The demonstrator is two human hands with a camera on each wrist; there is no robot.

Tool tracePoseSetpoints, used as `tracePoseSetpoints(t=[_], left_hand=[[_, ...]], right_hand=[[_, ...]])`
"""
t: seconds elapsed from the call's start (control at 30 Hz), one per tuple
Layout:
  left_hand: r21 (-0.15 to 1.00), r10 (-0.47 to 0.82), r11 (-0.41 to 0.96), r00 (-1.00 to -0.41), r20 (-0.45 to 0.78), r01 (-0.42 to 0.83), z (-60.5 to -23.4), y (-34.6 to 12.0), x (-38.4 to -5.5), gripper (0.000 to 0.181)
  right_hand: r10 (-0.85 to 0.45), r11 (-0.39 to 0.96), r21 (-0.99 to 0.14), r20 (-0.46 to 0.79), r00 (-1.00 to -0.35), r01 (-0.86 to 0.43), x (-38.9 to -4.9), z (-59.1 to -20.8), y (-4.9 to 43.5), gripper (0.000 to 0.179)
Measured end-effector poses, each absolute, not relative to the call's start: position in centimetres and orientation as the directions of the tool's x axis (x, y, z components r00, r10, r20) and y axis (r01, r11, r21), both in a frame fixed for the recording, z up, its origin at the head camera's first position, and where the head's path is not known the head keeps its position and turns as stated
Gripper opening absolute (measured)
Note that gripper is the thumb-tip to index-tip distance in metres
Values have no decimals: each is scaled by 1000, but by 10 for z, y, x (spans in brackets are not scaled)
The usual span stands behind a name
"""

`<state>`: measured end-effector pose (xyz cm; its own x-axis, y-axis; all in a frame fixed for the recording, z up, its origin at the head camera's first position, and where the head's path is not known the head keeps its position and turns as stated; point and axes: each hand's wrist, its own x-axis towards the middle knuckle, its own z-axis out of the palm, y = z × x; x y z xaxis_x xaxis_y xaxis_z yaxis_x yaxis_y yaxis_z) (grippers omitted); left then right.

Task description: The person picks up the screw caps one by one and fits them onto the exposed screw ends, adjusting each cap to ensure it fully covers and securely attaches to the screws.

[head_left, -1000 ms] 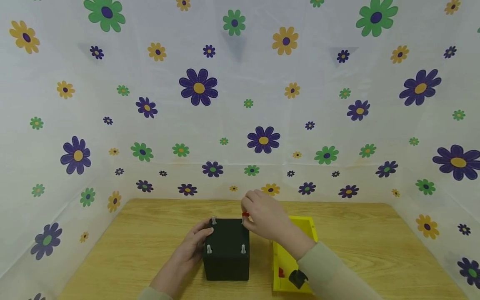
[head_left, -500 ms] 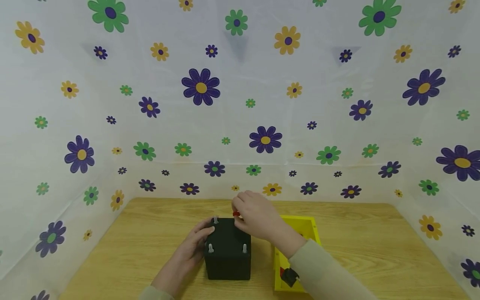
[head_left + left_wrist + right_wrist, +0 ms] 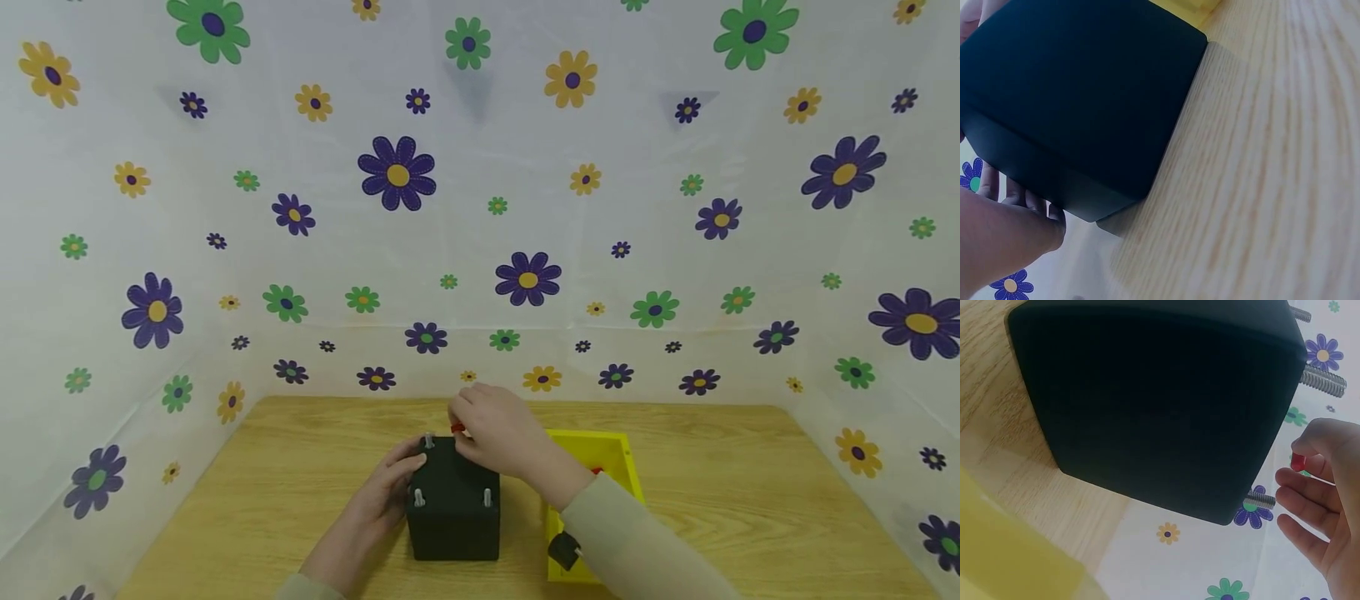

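A black box [image 3: 454,533] stands on the wooden table, with several threaded metal studs [image 3: 1324,381] projecting from its top face. My left hand [image 3: 390,487] holds the box by its left side, thumb at the top edge; in the left wrist view its fingers [image 3: 1025,200] lie against the box. Over the far edge of the box, my right hand [image 3: 495,429] pinches a small red piece [image 3: 1298,462] between thumb and finger. In the right wrist view that piece is apart from the studs. The far right stud is hidden behind the right hand in the head view.
To the right of the box sits a yellow bin [image 3: 628,467]. Inside are a black part [image 3: 564,551] and something red [image 3: 597,471], partly covered by the right forearm. A white flower-print sheet [image 3: 480,233] encloses the table's back and sides.
My right hand has moved left along the far side of the box, carrying the red piece from the far right stud toward the far left one. The left hand stays put.
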<state>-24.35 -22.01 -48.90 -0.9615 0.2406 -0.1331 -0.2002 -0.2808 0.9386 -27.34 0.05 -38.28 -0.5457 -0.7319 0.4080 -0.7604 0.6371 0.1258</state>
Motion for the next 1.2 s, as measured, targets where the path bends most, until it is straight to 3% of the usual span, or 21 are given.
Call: tracePoseSetpoints(t=[1.2], left_hand=[[938,287,-290,-952,-105,-190,-491,-223,-245,28]], right_hand=[[-740,582,47,444,-505,-811,-283,-400,-18,13]])
